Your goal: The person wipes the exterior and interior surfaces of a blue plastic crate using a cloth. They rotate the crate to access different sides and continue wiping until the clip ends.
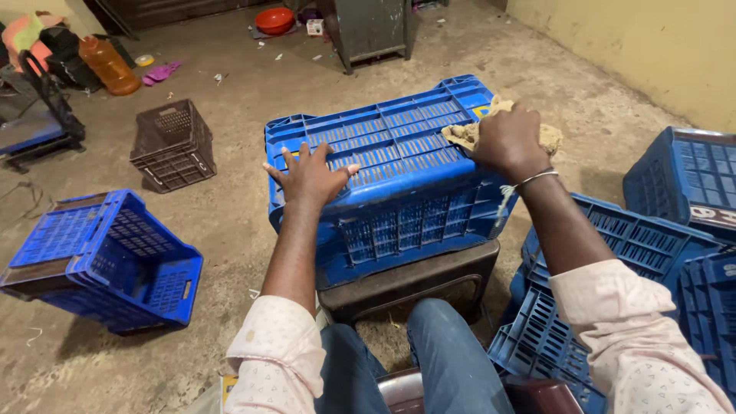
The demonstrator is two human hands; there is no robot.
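A blue slatted plastic crate lies upside down on a dark crate in front of my knees. My left hand rests flat on its near left edge, fingers spread, holding nothing. My right hand presses a beige rag onto the crate's right side. A thin bangle circles my right wrist.
A blue crate lies on its side on the dirt floor at left. A brown crate stands behind it. Several blue crates are stacked at right. An orange jug, a red bowl and a grey cabinet stand at the back.
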